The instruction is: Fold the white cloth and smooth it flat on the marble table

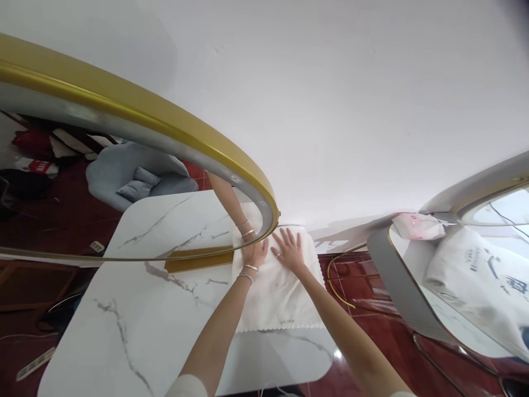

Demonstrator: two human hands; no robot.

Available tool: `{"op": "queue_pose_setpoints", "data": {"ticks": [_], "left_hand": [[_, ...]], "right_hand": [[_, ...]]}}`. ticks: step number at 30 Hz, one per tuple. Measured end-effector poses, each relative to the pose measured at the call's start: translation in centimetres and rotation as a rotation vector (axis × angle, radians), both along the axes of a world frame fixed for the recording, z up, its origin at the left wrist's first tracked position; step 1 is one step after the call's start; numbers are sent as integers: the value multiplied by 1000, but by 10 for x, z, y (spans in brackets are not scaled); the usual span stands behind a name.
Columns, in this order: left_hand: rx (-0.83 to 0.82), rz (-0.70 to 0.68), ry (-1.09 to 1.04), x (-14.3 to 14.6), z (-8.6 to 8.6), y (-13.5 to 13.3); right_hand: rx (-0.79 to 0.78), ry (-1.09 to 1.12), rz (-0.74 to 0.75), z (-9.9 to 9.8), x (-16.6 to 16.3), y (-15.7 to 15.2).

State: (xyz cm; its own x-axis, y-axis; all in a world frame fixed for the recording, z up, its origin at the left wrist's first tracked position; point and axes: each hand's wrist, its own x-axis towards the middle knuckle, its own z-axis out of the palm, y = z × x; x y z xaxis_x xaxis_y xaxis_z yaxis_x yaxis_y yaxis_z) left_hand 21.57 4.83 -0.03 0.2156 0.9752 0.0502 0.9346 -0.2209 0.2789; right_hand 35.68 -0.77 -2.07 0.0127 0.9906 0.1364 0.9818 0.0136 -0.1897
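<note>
A white cloth (281,303) with scalloped edges lies spread at the right end of a white marble-patterned table (165,331), reaching the wall side. My right hand (289,253) rests flat on its upper part, fingers spread, a ring on one finger. Beside it my left hand (252,256), with bracelets at the wrist, presses on the cloth's left part close to the mirror's lower edge. Its fingers look stretched out, though the mirror's edge and reflection make them partly unclear. Neither hand grips anything.
A large gold-framed mirror (165,121) stands over the table's back left, on a gold base (198,260). To the right, a second table (400,251) bears a tissue pack (419,226) and a printed white cloth bag (475,281). A gold-framed chair (330,275) stands between the tables.
</note>
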Motion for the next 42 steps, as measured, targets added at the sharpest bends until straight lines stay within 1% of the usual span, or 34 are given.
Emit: {"op": "queue_pose_setpoints", "data": {"ticks": [4,5,7,9,14,15,17,19,20,22,27,29,31,33,36,39,42], "left_hand": [[99,-231,-55,8,1,-2],[118,-258,-60,7,1,-4],[125,-266,-52,2,0,-12],[128,-269,-39,-7,-2,-28],[208,-322,-42,-26,-13,-87],[213,-366,-44,-28,-15,-95],[195,-514,-57,-28,-16,-103],[150,-643,-81,-24,-14,-98],[127,-667,-90,-20,-12,-91],[98,-621,-95,-9,-7,-73],[51,-385,-44,33,-1,-30],[33,-399,-34,49,-1,-20],[42,-462,-50,59,-2,-16],[67,-501,-68,63,-4,-17],[95,-510,-64,61,-5,-31],[98,-552,-67,55,-3,-60],[94,-588,-99,44,0,-102]], "right_hand": [[7,-40,-63,2,20,-18],[7,-52,-74,3,23,-24],[6,-74,-97,4,24,-41],[7,-87,-122,5,21,-66],[28,-95,-140,4,2,-147],[36,-97,-140,4,-1,-160],[45,-103,-140,3,-4,-174],[46,-109,-142,2,-3,-170],[46,-111,-143,2,-1,-162],[39,-112,-141,3,5,-137],[-1,-110,-113,6,22,-64],[-18,-114,-62,7,28,-46],[-32,-115,-10,5,34,-40],[-27,-98,-2,3,40,-47],[21,-45,-69,0,44,-78],[63,-19,-124,-1,37,-127],[64,-22,-152,1,18,-180]]}}
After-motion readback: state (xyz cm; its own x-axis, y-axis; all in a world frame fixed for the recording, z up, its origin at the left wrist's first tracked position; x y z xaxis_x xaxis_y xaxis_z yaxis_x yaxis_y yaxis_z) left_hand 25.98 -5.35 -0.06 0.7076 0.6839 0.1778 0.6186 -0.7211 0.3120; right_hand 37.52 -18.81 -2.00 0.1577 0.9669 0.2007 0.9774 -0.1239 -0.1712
